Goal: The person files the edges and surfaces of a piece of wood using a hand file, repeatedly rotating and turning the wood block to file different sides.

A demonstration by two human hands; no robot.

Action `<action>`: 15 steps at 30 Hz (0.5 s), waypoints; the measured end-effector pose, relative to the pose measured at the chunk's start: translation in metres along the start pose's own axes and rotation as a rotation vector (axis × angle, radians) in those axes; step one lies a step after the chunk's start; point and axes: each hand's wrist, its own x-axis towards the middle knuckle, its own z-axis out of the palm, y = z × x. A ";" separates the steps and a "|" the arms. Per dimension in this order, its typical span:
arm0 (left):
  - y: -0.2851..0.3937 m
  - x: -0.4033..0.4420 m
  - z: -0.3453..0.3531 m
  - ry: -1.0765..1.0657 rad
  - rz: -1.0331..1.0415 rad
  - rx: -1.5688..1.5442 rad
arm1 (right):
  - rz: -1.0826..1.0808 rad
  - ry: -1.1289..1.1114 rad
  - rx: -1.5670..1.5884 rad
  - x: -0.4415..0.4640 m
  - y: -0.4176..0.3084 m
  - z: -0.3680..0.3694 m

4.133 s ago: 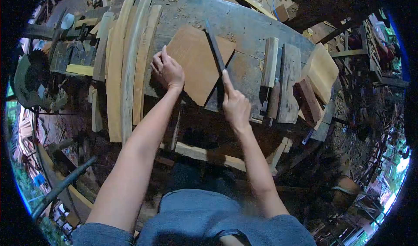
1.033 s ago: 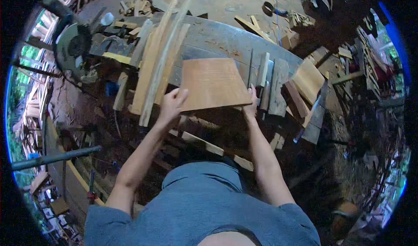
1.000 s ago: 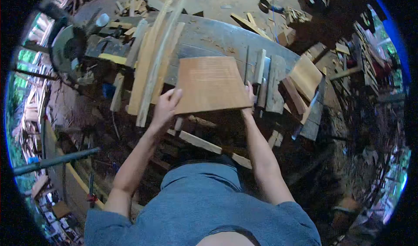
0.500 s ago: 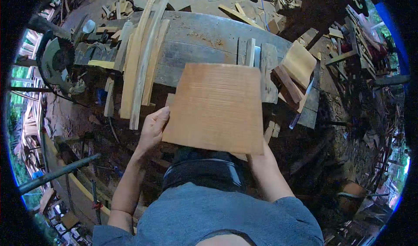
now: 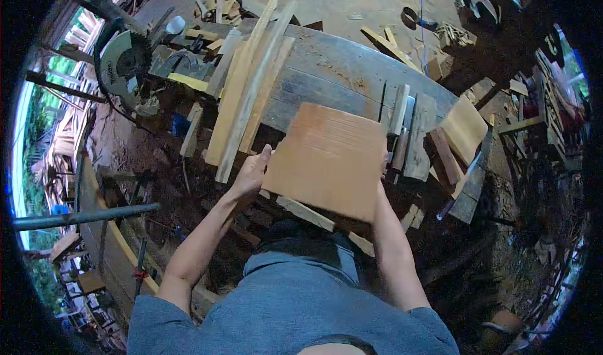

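Observation:
A flat, reddish-brown wooden board (image 5: 326, 160) with fine ridges across its upper part is held up in front of me, tilted. My left hand (image 5: 252, 173) grips its left edge, thumb up along the side. At the opposite edge my right hand (image 5: 384, 156) holds the board; most of it is hidden behind the wood and only a bit of the fingers shows. Beyond the board lies the workbench (image 5: 320, 82), with long wooden strips (image 5: 251, 97) across it on the left.
A circular saw (image 5: 122, 66) stands at the far left. On the bench's right lie a weathered plank (image 5: 422, 135), a dark wood block (image 5: 445, 155), a pale curved board (image 5: 463, 129) and a saw-like blade (image 5: 461, 188). A metal pipe (image 5: 88, 217) juts in from the left.
The view has swung, so the bench sits further right and lower. The board has moved right in view and tilted more. My right hand now shows at its right edge, higher than before.

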 end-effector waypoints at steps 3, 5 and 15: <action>0.032 -0.016 0.005 -0.080 0.051 0.061 | -0.068 0.010 0.006 -0.008 0.002 -0.005; 0.035 -0.017 0.004 -0.142 0.059 0.088 | -0.095 0.008 -0.001 -0.014 -0.001 -0.008; 0.015 0.005 -0.008 -0.273 0.025 0.054 | -0.067 -0.022 0.015 -0.009 0.011 -0.001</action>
